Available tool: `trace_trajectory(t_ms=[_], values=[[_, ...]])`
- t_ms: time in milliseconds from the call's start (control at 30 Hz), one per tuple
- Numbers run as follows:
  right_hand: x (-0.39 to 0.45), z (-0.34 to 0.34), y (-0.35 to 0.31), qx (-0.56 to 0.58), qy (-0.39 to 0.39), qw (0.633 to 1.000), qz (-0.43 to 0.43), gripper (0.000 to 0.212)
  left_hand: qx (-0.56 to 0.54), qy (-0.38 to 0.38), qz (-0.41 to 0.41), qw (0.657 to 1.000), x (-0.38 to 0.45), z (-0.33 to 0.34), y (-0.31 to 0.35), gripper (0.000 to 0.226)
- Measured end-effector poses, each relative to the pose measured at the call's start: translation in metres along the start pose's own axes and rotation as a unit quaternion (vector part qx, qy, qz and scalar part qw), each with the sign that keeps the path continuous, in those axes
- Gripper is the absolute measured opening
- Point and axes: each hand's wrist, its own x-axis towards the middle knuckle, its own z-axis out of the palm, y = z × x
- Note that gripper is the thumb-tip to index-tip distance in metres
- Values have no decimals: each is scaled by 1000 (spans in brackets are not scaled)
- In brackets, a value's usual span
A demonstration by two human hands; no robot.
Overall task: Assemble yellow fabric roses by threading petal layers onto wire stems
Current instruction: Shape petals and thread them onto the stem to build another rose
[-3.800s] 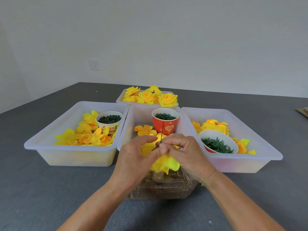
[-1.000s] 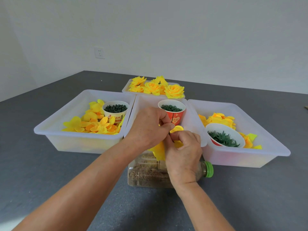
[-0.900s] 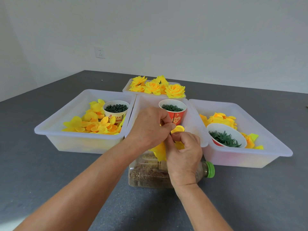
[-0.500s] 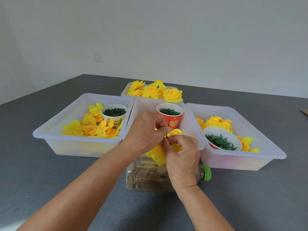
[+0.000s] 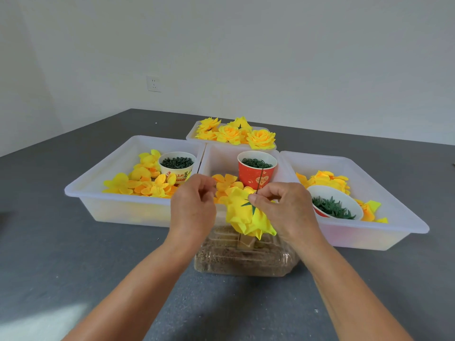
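Note:
A half-made yellow fabric rose (image 5: 243,219) hangs upside down over a clear bottle (image 5: 246,257), its green calyx (image 5: 248,205) facing up. A thin wire stem (image 5: 260,179) rises from the calyx. My right hand (image 5: 283,210) pinches the stem at the calyx between thumb and forefinger. To the left of the rose and apart from it, my left hand (image 5: 193,205) has its fingers curled, with nothing visible between them. Loose petal layers (image 5: 225,180) lie in the middle tray (image 5: 216,153).
A left tray (image 5: 98,183) holds petals (image 5: 145,183) and a white cup of green parts (image 5: 177,162). A red cup (image 5: 256,168) stands in the middle tray. The right tray (image 5: 394,207) holds petals and a bowl of green calyxes (image 5: 332,207). Finished roses (image 5: 236,134) fill the back tray.
My left hand has let go of the rose and moved left. The rose now shows its green calyx, with the wire stem standing up above my right hand's fingers.

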Motion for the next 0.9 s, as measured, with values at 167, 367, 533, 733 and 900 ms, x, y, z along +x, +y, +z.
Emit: trace_trajectory(t_ms=[167,367,533,733,900], values=[[5,-3,-2,6,20,1000,1,14,101,-79,-21,992,-14,6,-10,17],[10,-8,-6,14,23,1000,1,30,83,-191,2,978,-23,11,-5,33],[12,-9,-12,22,10,1000,-2,16,-61,-193,-81,976,-20,17,0,14],[12,-12,-14,18,-2,1000,-10,16,-139,-223,-106,959,-16,17,3,18],[13,-13,-17,18,7,1000,-12,15,-23,-230,-50,972,-12,17,-4,33]])
